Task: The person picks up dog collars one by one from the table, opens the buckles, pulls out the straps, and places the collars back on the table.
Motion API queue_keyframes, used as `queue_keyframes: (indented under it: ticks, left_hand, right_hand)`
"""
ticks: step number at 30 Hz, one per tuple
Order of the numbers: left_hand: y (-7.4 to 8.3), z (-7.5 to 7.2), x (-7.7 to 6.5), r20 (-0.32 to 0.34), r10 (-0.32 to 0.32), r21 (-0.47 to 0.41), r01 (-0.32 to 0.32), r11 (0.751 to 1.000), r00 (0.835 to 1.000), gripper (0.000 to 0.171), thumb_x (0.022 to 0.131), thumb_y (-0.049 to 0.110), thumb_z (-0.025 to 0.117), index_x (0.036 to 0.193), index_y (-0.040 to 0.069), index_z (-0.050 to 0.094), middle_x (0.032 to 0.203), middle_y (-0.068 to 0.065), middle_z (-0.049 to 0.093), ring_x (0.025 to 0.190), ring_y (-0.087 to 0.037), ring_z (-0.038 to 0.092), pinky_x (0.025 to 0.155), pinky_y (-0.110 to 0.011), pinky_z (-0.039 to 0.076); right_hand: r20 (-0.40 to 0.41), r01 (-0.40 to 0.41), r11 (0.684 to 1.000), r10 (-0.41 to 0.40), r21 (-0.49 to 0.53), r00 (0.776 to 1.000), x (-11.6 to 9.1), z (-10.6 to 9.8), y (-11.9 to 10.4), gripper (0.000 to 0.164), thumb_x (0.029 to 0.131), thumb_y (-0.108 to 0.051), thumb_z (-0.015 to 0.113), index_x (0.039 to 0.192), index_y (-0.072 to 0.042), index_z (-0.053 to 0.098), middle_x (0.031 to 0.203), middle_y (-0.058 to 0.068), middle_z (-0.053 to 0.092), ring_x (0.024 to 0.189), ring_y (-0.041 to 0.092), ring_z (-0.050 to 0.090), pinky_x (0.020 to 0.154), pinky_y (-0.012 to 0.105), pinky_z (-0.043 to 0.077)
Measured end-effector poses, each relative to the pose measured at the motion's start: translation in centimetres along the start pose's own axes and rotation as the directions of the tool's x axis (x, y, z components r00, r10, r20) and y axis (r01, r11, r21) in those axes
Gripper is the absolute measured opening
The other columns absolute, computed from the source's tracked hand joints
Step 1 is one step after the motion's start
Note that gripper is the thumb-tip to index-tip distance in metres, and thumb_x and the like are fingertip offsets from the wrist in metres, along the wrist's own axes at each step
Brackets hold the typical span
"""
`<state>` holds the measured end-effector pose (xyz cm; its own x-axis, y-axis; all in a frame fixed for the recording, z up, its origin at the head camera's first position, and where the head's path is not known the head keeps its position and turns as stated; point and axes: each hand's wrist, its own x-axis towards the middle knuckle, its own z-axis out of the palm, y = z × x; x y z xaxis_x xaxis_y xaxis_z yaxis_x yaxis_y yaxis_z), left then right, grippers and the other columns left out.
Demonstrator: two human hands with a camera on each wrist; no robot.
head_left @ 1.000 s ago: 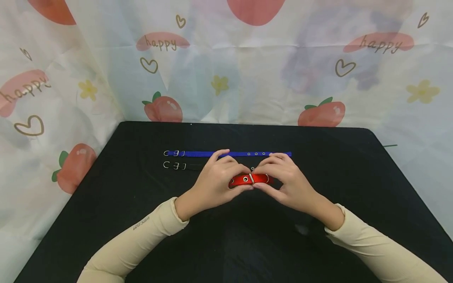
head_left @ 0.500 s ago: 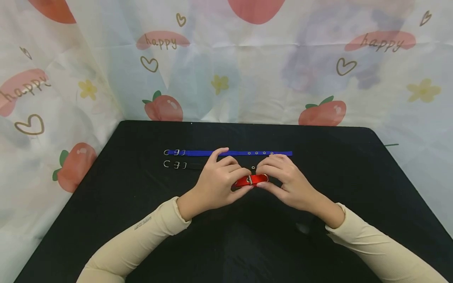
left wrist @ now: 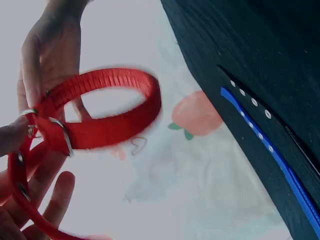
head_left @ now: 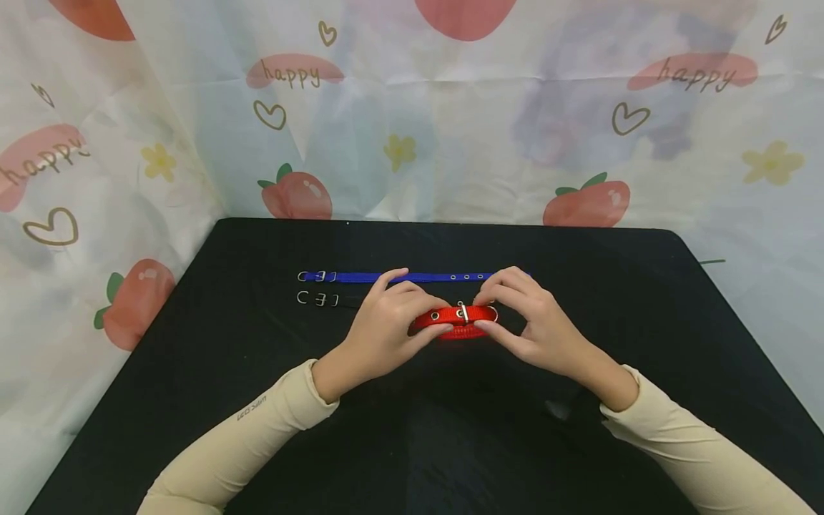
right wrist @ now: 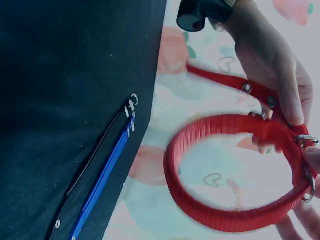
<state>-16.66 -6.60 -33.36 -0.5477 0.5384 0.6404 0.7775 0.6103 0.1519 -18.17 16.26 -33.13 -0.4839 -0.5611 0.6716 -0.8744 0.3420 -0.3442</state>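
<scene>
The red collar (head_left: 446, 315) is held above the worktop (head_left: 412, 436), bent into a loop, with its buckle (head_left: 463, 313) between the two hands. The eyeleted strap extends from the buckle to the left. The left hand (head_left: 385, 325) pinches this strap between thumb and fingers. The right hand (head_left: 533, 322) pinches the collar at the buckle side, next to the D-ring (head_left: 495, 315). Beyond the hands, two more collars lie straight and parallel on the worktop, buckle ends to the left — the black collar (head_left: 347, 302) nearer, the blue collar (head_left: 360, 277) farther. The hands partly cover both. Cream sleeves (head_left: 257, 425) end at the wrists. A printed curtain (head_left: 463, 136) stands behind the worktop and along its left side — hearts, flowers and red fruit are visible on it.
</scene>
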Motion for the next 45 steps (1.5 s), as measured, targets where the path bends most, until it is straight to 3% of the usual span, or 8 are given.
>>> queue_keyframes:
  ticks: [9,16,28,30,33,36,41,45]
  left_hand:
    - [0.4,0.3,0.5,-0.051,0.021,-0.029,-0.022,0.999,0.998,0.019,0.075,0.021,0.079,0.091,0.011,0.074,0.081,0.003,0.073,0.082,-0.013,0.064,0.106,-0.042,0.038]
    - [0.5,0.3,0.9,-0.051,0.093,0.037,-0.091,0.995,0.994,0.022,0.074,0.021,0.08,0.093,0.011,0.074,0.082,0.002,0.073,0.08,-0.013,0.065,0.105,-0.043,0.039]
    - [0.0,-0.8,1.2,-0.051,0.057,0.103,-0.052,0.993,0.997,0.021,0.071,0.027,0.082,0.085,0.015,0.072,0.074,0.006,0.07,0.078,-0.012,0.06,0.104,-0.047,0.038]
    - [0.1,-0.9,1.2,-0.039,0.054,0.103,-0.049,0.993,0.998,0.021,0.072,0.027,0.081,0.086,0.015,0.071,0.076,0.006,0.07,0.08,-0.012,0.061,0.105,-0.047,0.037]
    - [0.2,-1.0,1.2,-0.037,0.051,0.093,-0.047,0.994,0.998,0.019,0.074,0.026,0.08,0.086,0.015,0.07,0.077,0.005,0.07,0.082,-0.013,0.062,0.105,-0.047,0.038]
    - [0.3,-0.9,1.3,-0.056,0.036,0.065,-0.033,0.997,0.998,0.018,0.075,0.026,0.079,0.087,0.015,0.072,0.076,0.005,0.07,0.081,-0.013,0.062,0.105,-0.047,0.038]
    - [0.3,-0.7,1.1,-0.064,0.002,-0.01,-0.002,1.0,0.998,0.018,0.075,0.025,0.079,0.089,0.014,0.073,0.079,0.005,0.071,0.082,-0.013,0.063,0.107,-0.046,0.036]
    - [0.4,-0.5,0.9,-0.046,-0.003,-0.067,0.0,0.998,0.999,0.021,0.076,0.024,0.079,0.091,0.012,0.072,0.085,0.004,0.072,0.084,-0.012,0.064,0.108,-0.045,0.035]
  right_hand:
    - [-0.087,0.037,0.999,-0.034,0.032,0.996,0.8,0.4,-0.8,0.037,0.088,-0.039,0.058,0.085,-0.004,0.07,0.085,0.003,0.056,0.087,0.014,0.046,0.068,0.017,0.038]
    - [-0.092,0.064,0.997,-0.066,-0.031,0.994,0.9,0.4,-0.8,0.044,0.086,-0.042,0.057,0.082,-0.001,0.072,0.082,0.004,0.056,0.085,0.016,0.047,0.075,0.027,0.036]
    - [-0.047,0.065,0.989,-0.072,-0.135,0.996,1.2,0.2,-0.8,0.044,0.091,-0.042,0.051,0.082,-0.004,0.07,0.082,0.005,0.058,0.09,0.023,0.05,0.086,0.045,0.037]
    - [-0.021,0.085,0.983,-0.089,-0.161,0.996,1.2,0.2,-0.8,0.034,0.09,-0.035,0.058,0.082,-0.004,0.07,0.083,0.005,0.057,0.09,0.024,0.051,0.087,0.047,0.038]
    - [0.016,0.083,0.979,-0.081,-0.184,0.997,1.3,0.3,-0.8,0.016,0.079,-0.018,0.076,0.081,-0.005,0.067,0.084,0.006,0.057,0.091,0.024,0.051,0.087,0.05,0.04]
    - [0.043,0.019,0.989,-0.012,-0.146,0.999,1.2,0.5,-0.7,0.025,0.064,-0.004,0.081,0.084,-0.008,0.066,0.088,0.004,0.059,0.093,0.02,0.051,0.082,0.045,0.042]
    - [0.053,-0.068,0.998,0.067,0.011,0.996,1.1,0.6,-0.2,0.023,0.074,-0.02,0.08,0.092,-0.01,0.069,0.09,0.0,0.066,0.091,0.014,0.052,0.075,0.032,0.046]
    - [0.046,-0.068,0.992,0.063,0.103,0.997,1.1,1.0,0.1,0.025,0.073,-0.025,0.081,0.091,-0.01,0.072,0.083,0.0,0.067,0.087,0.013,0.052,0.071,0.026,0.046]
